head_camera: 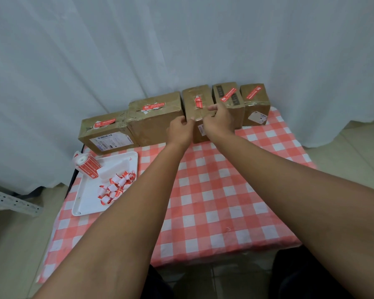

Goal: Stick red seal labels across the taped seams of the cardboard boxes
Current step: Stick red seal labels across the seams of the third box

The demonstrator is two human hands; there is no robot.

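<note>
Two bare arms reach across a red-checked cloth (pixel 203 201) to the middle box (pixel 198 113) in a row of five cardboard boxes set against a pale curtain (pixel 181 39) at the upper centre of the frame. The left hand (pixel 179 131) has its fingers curled at the box's near left edge, apparently bracing it; whether it pinches anything cannot be told. The right hand (pixel 219 119) lies on the box's right side with its fingers bent, the fingertips pressing toward the taped seam; what, if anything, they hold is hidden.

A red label (pixel 198 102) on this box sits crumpled and short on the top, above the hands, unlike the flat strips on the far-left box (pixel 108 132), the second box (pixel 156 117), the fourth box (pixel 229 102) and the far-right box (pixel 255 102). The step in hand looks like seating or fixing the seal on the middle box.

To do it well, the left hand should hold the box steady while the right smooths the label flat from its centre outward, so it bridges the tape squarely and both ends grip cardboard.

At the lower left, a white tray (pixel 84 201) holds the label roll (pixel 85 164) and a pile of curled backing scraps (pixel 117 187).
</note>
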